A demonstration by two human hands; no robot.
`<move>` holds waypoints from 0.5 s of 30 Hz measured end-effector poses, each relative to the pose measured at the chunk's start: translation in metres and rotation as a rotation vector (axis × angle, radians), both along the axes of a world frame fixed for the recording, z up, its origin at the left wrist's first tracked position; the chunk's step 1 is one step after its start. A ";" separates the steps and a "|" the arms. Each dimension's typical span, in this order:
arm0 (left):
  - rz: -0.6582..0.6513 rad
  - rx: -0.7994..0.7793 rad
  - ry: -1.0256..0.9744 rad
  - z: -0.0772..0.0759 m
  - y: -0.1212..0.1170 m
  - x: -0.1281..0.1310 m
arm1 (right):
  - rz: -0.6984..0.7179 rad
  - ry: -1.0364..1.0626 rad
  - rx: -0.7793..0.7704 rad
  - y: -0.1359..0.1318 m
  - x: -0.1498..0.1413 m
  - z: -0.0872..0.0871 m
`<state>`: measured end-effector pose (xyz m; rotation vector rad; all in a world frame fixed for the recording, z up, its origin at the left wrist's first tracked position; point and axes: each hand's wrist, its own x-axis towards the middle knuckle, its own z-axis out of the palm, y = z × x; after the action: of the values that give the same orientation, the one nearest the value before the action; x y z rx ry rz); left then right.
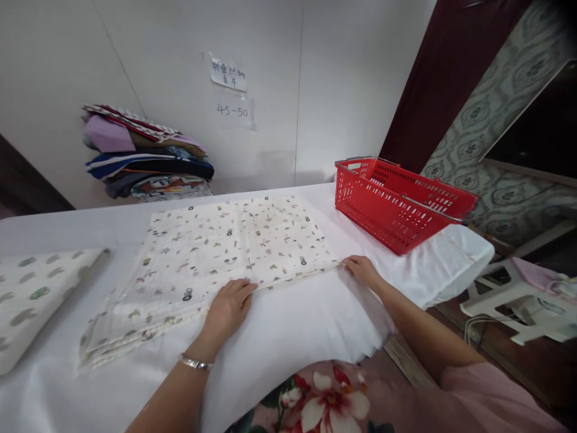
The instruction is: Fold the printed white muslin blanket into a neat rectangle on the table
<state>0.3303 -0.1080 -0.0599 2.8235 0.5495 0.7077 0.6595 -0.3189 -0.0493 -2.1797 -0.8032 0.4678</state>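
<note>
A cream cloth with small printed motifs (225, 246) lies folded flat on the white-covered table (293, 325). My left hand (229, 304) rests on its near edge, fingers bent and pressed onto the fabric; a silver bracelet sits on that wrist. My right hand (360, 269) pinches the cloth's near right corner, fingers closed on the edge.
A red plastic basket (396, 201) stands at the table's right end. A stack of folded fabrics (144, 153) lies against the back wall. Another folded printed cloth (31, 294) sits at the left. White furniture (518, 300) stands on the floor to the right.
</note>
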 end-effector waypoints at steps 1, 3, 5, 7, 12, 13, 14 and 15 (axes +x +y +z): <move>-0.002 -0.002 -0.003 0.000 0.000 0.000 | -0.006 0.017 -0.020 0.003 0.000 0.001; -0.006 -0.010 -0.013 0.000 0.000 0.000 | -0.017 0.037 -0.047 0.008 0.002 0.003; -0.004 -0.017 -0.022 0.000 0.000 0.000 | -0.016 0.058 -0.072 0.013 0.004 0.004; -0.001 -0.022 -0.022 0.000 0.000 0.000 | -0.006 0.085 -0.080 0.017 0.006 0.007; -0.008 -0.033 -0.011 0.001 0.000 0.000 | 0.009 0.207 -0.026 0.025 0.005 0.019; -0.009 -0.034 -0.011 0.002 0.000 0.000 | 0.011 0.241 -0.028 0.025 0.005 0.020; -0.009 -0.036 -0.013 0.002 0.000 0.000 | 0.014 0.273 -0.042 0.026 0.004 0.021; -0.006 -0.039 -0.014 0.002 0.000 0.000 | 0.016 0.301 -0.065 0.026 0.003 0.021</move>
<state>0.3302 -0.1084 -0.0581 2.7810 0.5458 0.7078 0.6627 -0.2927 -0.0280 -2.0952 -0.6472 0.8176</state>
